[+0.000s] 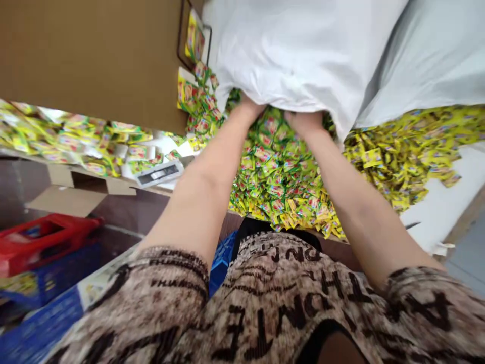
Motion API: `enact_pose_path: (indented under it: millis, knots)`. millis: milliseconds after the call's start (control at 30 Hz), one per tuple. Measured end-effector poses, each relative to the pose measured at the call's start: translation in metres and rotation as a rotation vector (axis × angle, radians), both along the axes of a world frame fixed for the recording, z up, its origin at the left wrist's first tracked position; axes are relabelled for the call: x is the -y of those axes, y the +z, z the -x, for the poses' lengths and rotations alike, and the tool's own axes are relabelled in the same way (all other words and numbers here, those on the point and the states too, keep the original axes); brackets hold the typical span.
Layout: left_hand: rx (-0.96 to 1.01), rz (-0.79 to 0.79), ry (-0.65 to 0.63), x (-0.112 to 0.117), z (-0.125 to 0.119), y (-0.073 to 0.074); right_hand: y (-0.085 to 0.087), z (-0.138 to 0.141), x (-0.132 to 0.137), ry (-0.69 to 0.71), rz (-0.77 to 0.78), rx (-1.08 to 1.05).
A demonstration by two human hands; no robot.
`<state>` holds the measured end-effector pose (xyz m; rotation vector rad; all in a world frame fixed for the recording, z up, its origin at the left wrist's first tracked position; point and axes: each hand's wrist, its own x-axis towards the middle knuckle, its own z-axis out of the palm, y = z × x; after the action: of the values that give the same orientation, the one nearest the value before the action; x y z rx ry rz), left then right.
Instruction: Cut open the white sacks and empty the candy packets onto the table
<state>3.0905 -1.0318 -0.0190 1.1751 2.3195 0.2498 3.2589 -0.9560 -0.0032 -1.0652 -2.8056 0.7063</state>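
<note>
Shirt (273,303) nearest; left hand (250,107) and right hand (306,123) seemingly empty a sack (299,55) over hidden fingers, hold untellable; packets (271,169) below; lifting likely needed.

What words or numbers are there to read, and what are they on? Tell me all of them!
"H": looks like one big dark letter on the patterned shirt; its whole words are too warped and blurred to read surely.
Green packets: print too small and blurred.
Yellow packets: too small and blurred.
I can't make out any numbers or brand names.
</note>
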Motion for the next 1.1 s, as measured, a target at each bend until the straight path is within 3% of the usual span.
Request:
enact_pose_path:
  millis: [133,267,433,533,633,667,733,800,867,933,1000,1067,1100]
  knots:
    - [-0.033,-0.049,-0.009,0.036,-0.046,0.025,0.016,-0.066,0.027,0.033,0.008,-0.087]
    - [-0.014,-0.144,-0.115,0.064,-0.094,0.05,0.024,-0.12,0.041,0.058,0.049,-0.111]
    - [-0.009,-0.078,-0.292,0.073,-0.132,0.079,0.048,-0.162,0.075,-0.138,0.017,-0.131]
    - [-0.104,-0.065,-0.337,0.073,-0.138,0.097,0.061,-0.186,0.094,-0.121,0.094,-0.24]
    - [-0.156,-0.071,-0.362,0.069,-0.154,0.125,0.066,-0.222,0.085,-0.182,0.216,-0.402]
    - [-0.113,-0.1,-0.375,0.064,-0.164,0.133,0.064,-0.236,0.072,-0.291,0.232,-0.471]
    - [0.079,-0.23,-0.411,0.043,-0.192,0.142,0.056,-0.266,0.026,-0.645,0.291,-0.64]
    - [0.339,-0.389,-0.41,0.006,-0.227,0.134,0.045,-0.295,-0.04,-1.046,0.442,-0.85]
    - [0.602,-0.478,-0.305,-0.047,-0.264,0.114,0.036,-0.322,-0.115,-1.296,0.621,-1.033]
    - [0.898,-0.432,-0.022,-0.109,-0.299,0.09,0.033,-0.345,-0.185,-1.363,0.72,-1.113]
    - [1.17,-0.296,0.267,-0.171,-0.327,0.072,0.033,-0.362,-0.243,-1.346,0.799,-1.196]
    - [1.44,-0.164,0.535,-0.226,-0.345,0.063,0.034,-0.37,-0.285,-1.275,0.878,-1.402]
    - [1.567,-0.17,0.669,-0.25,-0.35,0.062,0.033,-0.37,-0.3,-1.239,0.902,-1.513]
